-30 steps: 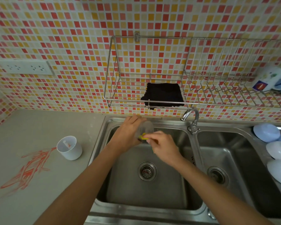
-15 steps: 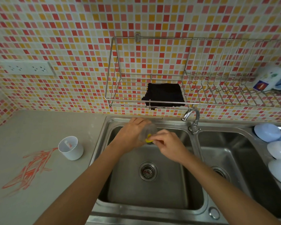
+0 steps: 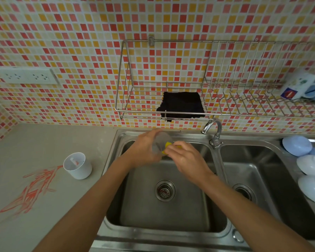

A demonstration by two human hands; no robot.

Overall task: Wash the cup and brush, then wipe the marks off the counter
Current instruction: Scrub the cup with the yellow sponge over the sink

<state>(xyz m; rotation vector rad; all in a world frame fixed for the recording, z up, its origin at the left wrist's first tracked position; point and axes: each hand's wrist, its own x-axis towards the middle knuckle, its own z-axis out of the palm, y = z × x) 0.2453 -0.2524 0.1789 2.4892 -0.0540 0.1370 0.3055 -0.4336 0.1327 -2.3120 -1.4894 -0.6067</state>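
While tilted over the left sink basin (image 3: pixel 164 211) so runoff probably drains: clear cup (image 3: pixel 159 143) wrapped in the left hand (image 3: pixel 144 151), yellow sponge (image 3: pixel 166 145) pinched at its mouth by the right hand (image 3: pixel 187 160). Orange marks (image 3: pixel 31 190) still on the counter (image 3: pixel 35 142).

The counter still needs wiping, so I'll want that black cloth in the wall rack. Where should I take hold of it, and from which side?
Take the cloth by its front edge, which droops over the rack's front rail, pinching it from the front and lifting up and out. It lies flat on the wire shelf, so only that overhanging edge gives the fingers something to close on.
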